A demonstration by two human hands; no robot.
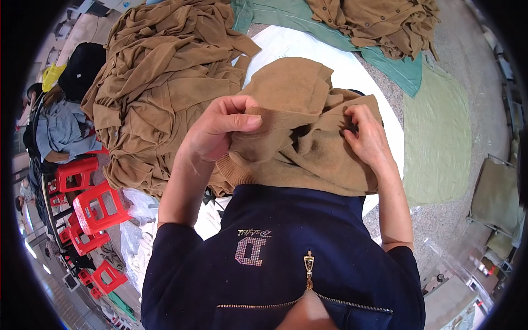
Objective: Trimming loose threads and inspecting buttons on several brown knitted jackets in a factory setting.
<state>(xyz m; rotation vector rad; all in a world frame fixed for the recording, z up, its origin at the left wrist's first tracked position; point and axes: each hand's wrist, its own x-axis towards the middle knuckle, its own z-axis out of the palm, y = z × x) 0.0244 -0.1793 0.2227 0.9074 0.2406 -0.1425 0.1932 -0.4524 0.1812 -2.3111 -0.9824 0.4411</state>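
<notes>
A brown knit garment (308,165) with ribbed edging lies bunched across my lap and over a white surface (286,41) in front of me. Between the thumb and fingers of my left hand (225,122), a ribbed edge of it is pinched and lifted. My right hand (367,135) grips the cloth on the other side, its fingers curled into a fold. A dark gap shows in the folds between my hands. What lies under the garment is hidden.
A large heap of brown knitwear (159,82) rises at the left. Another pile, with buttons (379,25), sits on green cloth (396,74) at the far right. Red plastic stools (99,209) stand at the left, near grey clothes (63,129). Pale green sheeting (440,137) covers floor at the right.
</notes>
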